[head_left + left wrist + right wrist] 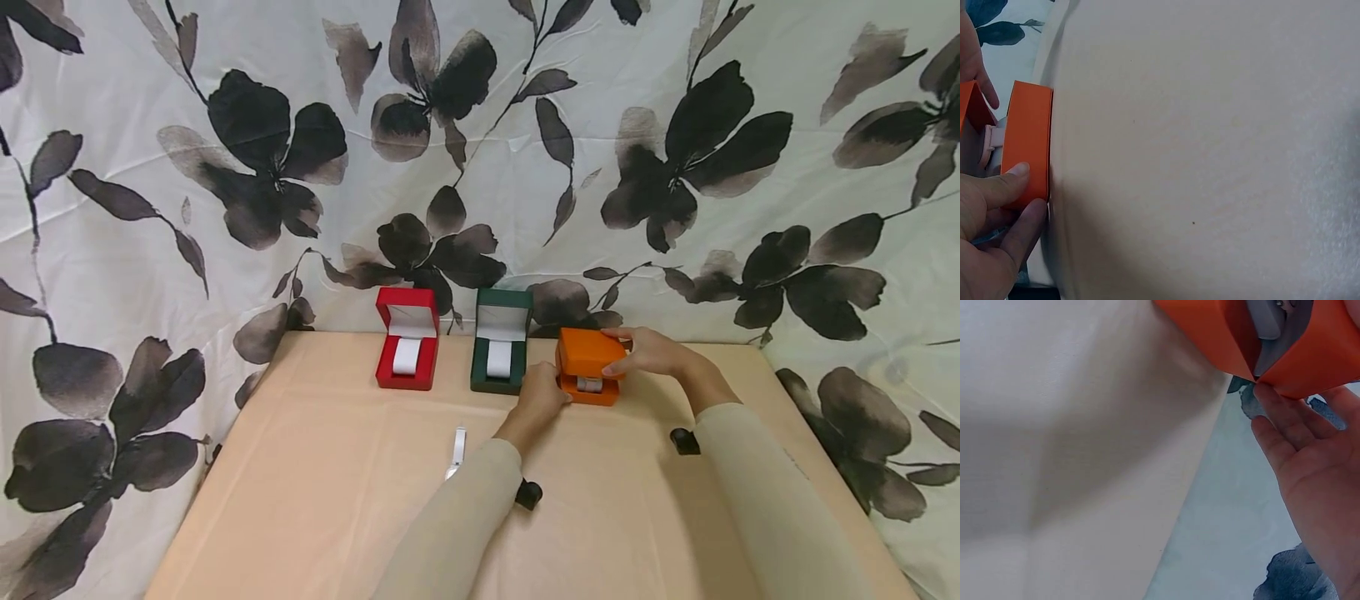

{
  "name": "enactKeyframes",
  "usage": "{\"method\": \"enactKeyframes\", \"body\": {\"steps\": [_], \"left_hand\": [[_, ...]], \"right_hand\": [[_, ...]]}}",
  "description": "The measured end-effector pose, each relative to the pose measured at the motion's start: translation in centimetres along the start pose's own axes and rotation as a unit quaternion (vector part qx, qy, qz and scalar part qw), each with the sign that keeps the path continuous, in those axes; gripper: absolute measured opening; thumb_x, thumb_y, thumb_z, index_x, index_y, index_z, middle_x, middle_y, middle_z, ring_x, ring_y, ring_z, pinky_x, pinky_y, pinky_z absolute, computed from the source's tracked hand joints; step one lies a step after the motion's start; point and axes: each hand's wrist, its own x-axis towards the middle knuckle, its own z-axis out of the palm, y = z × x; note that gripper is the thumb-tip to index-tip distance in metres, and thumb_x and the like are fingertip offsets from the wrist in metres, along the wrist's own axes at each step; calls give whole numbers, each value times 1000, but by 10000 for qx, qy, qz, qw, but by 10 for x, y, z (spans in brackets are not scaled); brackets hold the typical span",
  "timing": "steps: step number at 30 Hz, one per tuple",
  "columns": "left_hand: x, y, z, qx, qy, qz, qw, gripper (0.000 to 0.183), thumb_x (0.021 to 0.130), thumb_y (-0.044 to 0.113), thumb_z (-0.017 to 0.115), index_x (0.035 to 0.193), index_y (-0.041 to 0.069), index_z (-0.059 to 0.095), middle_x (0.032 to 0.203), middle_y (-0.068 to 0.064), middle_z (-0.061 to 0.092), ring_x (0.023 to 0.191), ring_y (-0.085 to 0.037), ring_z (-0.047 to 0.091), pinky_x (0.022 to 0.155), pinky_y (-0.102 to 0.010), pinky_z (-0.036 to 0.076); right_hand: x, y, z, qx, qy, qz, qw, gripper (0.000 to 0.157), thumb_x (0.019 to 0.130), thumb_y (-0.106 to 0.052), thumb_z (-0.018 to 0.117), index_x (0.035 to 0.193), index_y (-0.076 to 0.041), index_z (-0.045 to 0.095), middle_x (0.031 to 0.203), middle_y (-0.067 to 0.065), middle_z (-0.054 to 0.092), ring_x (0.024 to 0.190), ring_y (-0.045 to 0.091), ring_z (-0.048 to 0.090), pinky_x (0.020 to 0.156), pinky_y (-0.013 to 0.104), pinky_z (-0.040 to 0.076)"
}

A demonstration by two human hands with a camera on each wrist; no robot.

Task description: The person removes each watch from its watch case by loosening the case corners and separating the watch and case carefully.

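An orange watch box [588, 354] stands toward the back right of the table, its lid partly lowered over the base. Inside, a pale watch strap [989, 147] goes round a light cushion. My left hand [540, 396] grips the base at its left side, thumb on the front face. My right hand [654, 350] holds the lid from the right, with the thumb at its front edge and fingers reaching behind. In the right wrist view, the fingers [1285, 419] touch the box near the hinge.
To the left stand an open green watch box [480, 379] and an open red watch box [386, 371], each with a white cushion. A silver watch [458, 446] lies beside my left sleeve, partly hidden by it. Floral cloth [555, 250] hangs behind the table.
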Motion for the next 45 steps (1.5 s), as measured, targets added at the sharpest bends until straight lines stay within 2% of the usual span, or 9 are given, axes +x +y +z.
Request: {"method": "enactKeyframes", "body": {"steps": [8,13,21,33,39,45], "left_hand": [[3,0,2,50,5,-42,10000,22,78,10,90,96,4,79,88,1,69,74,-13,56,72,-26,56],[3,1,1,49,-2,-73,10000,21,77,10,91,93,4,78,81,2,63,71,-14,53,65,-24,50],[4,3,-1,44,-19,-33,10000,24,76,9,92,95,4,79,81,3,66,71,-13,56,67,-24,52],[5,2,-2,30,-60,40,10000,25,75,9,92,95,3,79,81,1,65,70,-13,55,66,-24,52],[6,0,2,129,5,159,9998,20,76,10,92,90,5,78,77,1,64,69,-14,54,64,-24,50],[5,-2,3,81,76,242,9996,21,76,8,91,92,4,78,81,0,69,70,-13,57,67,-24,53]], "right_hand": [[4,3,-3,124,-31,6,9999,90,89,-40,77,158,1,36,147,28,54,131,42,54,115,63,40],[4,1,-6,121,-24,-20,9999,86,91,-40,75,157,2,38,147,27,55,136,43,49,117,66,35],[7,-2,-16,199,-191,191,9994,83,92,-43,72,156,-1,40,152,26,50,144,47,39,118,71,28],[12,4,-22,227,-306,106,9992,79,94,-44,70,154,1,44,146,25,57,141,44,45,117,67,35],[10,7,-23,586,-311,179,9976,76,96,-40,70,154,2,43,148,24,55,140,41,49,114,56,45],[10,5,-22,877,-253,281,9954,72,98,-40,69,153,0,46,148,23,55,139,38,51,114,53,45]]}}
